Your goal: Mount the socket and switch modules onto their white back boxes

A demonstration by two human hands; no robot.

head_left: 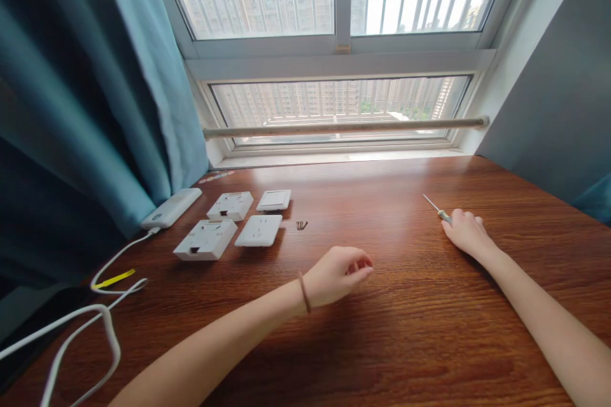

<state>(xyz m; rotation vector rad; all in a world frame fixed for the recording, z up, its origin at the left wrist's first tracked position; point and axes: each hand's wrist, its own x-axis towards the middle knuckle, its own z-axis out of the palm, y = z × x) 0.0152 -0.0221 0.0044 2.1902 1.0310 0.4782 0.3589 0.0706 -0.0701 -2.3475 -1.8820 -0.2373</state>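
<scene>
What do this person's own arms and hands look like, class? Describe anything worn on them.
The left hand is ungloved, with a thin, plain brown band around its wrist. The right hand is also ungloved, and no band shows at its wrist. Neither arm has a sleeve in view. No rings or markings can be made out.

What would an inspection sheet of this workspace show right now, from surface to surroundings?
Surface: glossy wood-grain table.
Job's things: two white boxes, socket plate, switch plate, small screws, screwdriver.
Clutter: yellow strip, white device, at left.
Hands: left hand loosely curled over the table, contents unclear; right hand grips the screwdriver.
Cables: white cable looping at left, plugged into the white device.
Surroundings: blue curtain left, window and rail ahead.
</scene>
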